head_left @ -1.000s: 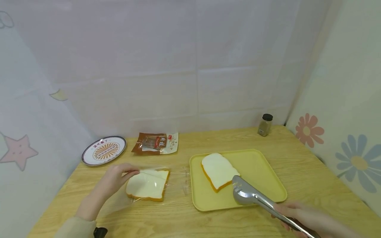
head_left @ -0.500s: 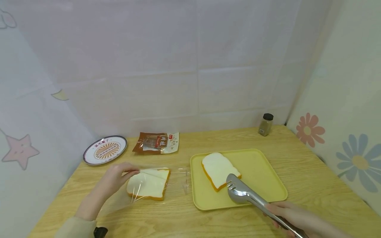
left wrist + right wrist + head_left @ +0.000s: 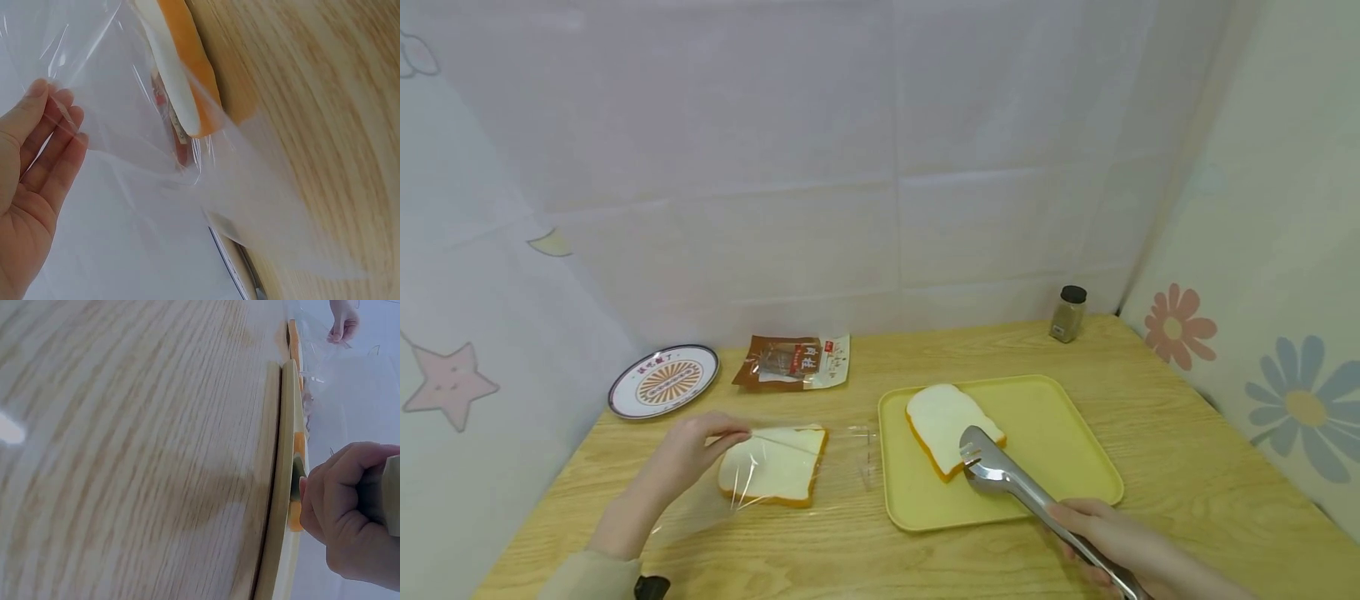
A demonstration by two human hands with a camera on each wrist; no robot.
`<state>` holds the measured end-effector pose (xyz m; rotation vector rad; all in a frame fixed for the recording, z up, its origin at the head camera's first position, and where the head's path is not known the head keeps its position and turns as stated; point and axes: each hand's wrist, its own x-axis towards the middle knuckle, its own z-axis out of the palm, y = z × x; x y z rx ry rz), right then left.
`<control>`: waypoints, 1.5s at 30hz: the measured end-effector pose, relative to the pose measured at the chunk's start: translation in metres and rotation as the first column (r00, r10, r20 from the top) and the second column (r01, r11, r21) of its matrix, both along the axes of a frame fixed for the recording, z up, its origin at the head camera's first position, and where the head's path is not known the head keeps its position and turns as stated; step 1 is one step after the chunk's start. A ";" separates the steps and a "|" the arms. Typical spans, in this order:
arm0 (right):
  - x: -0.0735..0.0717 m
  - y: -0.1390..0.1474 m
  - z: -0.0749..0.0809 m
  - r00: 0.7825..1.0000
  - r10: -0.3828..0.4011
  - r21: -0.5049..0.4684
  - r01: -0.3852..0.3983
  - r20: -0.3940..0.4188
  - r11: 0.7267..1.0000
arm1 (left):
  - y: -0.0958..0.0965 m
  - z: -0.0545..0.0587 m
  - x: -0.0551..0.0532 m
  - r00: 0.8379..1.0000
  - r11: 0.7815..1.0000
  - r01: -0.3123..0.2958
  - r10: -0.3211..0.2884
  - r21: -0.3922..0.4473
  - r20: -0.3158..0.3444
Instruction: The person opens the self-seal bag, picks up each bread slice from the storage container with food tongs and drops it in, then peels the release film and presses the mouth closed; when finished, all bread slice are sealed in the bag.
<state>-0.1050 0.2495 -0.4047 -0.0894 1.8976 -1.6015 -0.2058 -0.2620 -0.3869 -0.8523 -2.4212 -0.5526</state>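
The head view shows a wood-grain bench [image 3: 820, 562] bearing a yellow tray [image 3: 1063, 450], its raised rim presumably there to contain the food. Left of it spreads clear film [image 3: 850, 467], a bag or a sheet, I cannot tell; the left hand [image 3: 696, 442] pinches one edge between thumb and fingers [image 3: 67, 165], probably to keep it lifted. Steel tongs [image 3: 1024, 490] slant from the right hand [image 3: 1105, 537], whose fingers are curled round the handle, likely for reach; their head overlaps the tray slice's near edge, contact unclear. The two bread slices match, smooth white with orange crust: the tray slice [image 3: 942, 425] lies angled on the left side, the other slice [image 3: 775, 479] under or inside the glossy film.
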 end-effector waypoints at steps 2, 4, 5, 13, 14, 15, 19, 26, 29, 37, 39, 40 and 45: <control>-0.004 -0.002 0.000 1.000 0.006 -0.003 -0.006 -0.005 1.000 | 0.000 0.000 0.000 1.000 1.000 -0.002 0.002 -0.001 -0.001; -0.008 -0.004 -0.001 1.000 0.018 -0.008 -0.018 -0.013 1.000 | -0.001 0.000 -0.001 1.000 1.000 -0.001 0.001 -0.005 -0.003; -0.010 -0.005 -0.002 1.000 0.026 -0.014 -0.026 -0.016 1.000 | -0.001 0.000 -0.001 1.000 1.000 0.002 -0.002 -0.006 -0.005; -0.028 -0.018 -0.007 0.999 0.004 -0.028 -0.005 -0.047 1.000 | 0.000 0.000 -0.002 1.000 1.000 0.009 -0.009 -0.011 -0.010; -0.029 -0.019 -0.007 0.999 -0.003 -0.025 0.002 -0.048 1.000 | 0.000 0.000 -0.002 1.000 1.000 0.004 -0.004 -0.012 -0.006; -0.031 -0.021 -0.008 0.999 -0.009 -0.020 0.008 -0.052 1.000 | 0.000 0.000 -0.001 1.000 1.000 0.003 -0.003 -0.013 0.000; -0.035 -0.026 -0.010 0.997 -0.027 0.003 0.028 -0.070 1.000 | 0.001 0.000 0.000 1.000 1.000 0.001 0.000 -0.010 0.014; -0.039 -0.032 -0.011 0.994 -0.047 0.041 0.051 -0.096 0.998 | 0.000 -0.001 -0.002 1.000 1.000 0.008 -0.008 -0.006 -0.016; -0.040 -0.032 -0.011 0.994 -0.041 0.052 0.046 -0.106 0.998 | 0.000 -0.001 -0.002 1.000 1.000 0.011 -0.011 -0.003 -0.011; -0.045 -0.027 -0.012 0.974 0.026 0.152 0.009 -0.226 0.988 | -0.002 -0.006 -0.001 1.000 1.000 0.029 -0.029 -0.001 -0.001; -0.046 -0.026 -0.011 0.956 0.055 0.196 0.002 -0.287 0.981 | -0.002 -0.007 -0.003 0.999 0.999 0.037 -0.037 0.003 -0.007; -0.047 -0.025 -0.010 0.946 0.068 0.220 0.004 -0.318 0.975 | -0.001 -0.007 -0.003 0.999 0.999 0.038 -0.038 0.004 -0.008; -0.054 -0.023 -0.005 0.907 0.091 0.286 0.034 -0.411 0.958 | 0.000 -0.007 -0.006 0.999 0.999 0.048 -0.048 0.015 0.007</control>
